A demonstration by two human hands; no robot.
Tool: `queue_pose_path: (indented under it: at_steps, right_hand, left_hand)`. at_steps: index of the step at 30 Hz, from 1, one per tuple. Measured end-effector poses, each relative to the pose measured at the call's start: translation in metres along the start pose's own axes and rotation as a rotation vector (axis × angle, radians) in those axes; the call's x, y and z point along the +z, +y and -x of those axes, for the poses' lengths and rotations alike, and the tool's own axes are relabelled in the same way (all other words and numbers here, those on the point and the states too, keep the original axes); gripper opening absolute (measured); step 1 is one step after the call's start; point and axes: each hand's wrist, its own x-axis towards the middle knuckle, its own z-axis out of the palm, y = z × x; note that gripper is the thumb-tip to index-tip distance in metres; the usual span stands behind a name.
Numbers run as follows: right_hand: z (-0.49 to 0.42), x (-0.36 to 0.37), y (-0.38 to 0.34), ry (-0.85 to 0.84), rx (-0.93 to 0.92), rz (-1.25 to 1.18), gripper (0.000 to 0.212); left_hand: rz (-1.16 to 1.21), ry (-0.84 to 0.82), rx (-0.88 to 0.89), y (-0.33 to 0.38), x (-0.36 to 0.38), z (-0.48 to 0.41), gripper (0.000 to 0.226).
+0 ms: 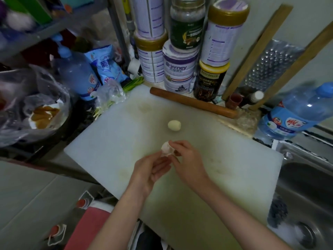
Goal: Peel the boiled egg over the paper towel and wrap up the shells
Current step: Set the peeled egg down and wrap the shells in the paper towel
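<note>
A pale peeled egg [174, 125] lies alone on the white cutting board [108, 141], a little beyond my hands. Both hands meet above the board's middle around a small crumpled white paper towel bundle [166, 148]. My left hand [150, 175] cups the bundle from below with its fingers curled up. From the right, my right hand [189, 159] pinches the bundle's top with its fingertips. What is inside the bundle is hidden.
A wooden rolling pin [193, 102] lies along the board's far edge, with stacked tins and jars [179, 73] behind it. A steel sink [306, 186] is at the right, water bottles [295, 114] at right and left, and bagged food [43, 116] at the left.
</note>
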Motion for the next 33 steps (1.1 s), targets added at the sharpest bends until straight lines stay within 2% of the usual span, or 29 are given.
queue_pose_path:
  at_steps: [7, 13, 17, 27, 31, 33]
  right_hand:
    - [-0.030, 0.018, -0.030, -0.006, -0.125, 0.105, 0.031]
    - [-0.064, 0.056, -0.066, -0.020, -0.113, 0.080, 0.009]
    - [-0.091, 0.093, -0.099, -0.067, -0.162, 0.105, 0.011]
    - [-0.182, 0.197, -0.190, -0.173, -0.352, 0.071, 0.015]
    - [-0.208, 0.236, -0.207, -0.190, -0.354, 0.042, 0.013]
    - [-0.220, 0.255, -0.211, -0.205, -0.351, 0.072, 0.012]
  left_hand:
    - [-0.313, -0.122, 0.126, 0.047, -0.019, 0.005, 0.029]
    - [-0.602, -0.021, 0.353, 0.091, -0.063, -0.002, 0.029]
    - [-0.773, 0.096, 0.527, 0.128, -0.104, -0.013, 0.014]
    - [-0.702, 0.393, 0.722, 0.224, -0.190, -0.032, 0.019]
    - [-0.725, 0.475, 0.775, 0.247, -0.210, -0.036, 0.032]
    - [-0.737, 0.497, 0.804, 0.252, -0.218, -0.038, 0.025]
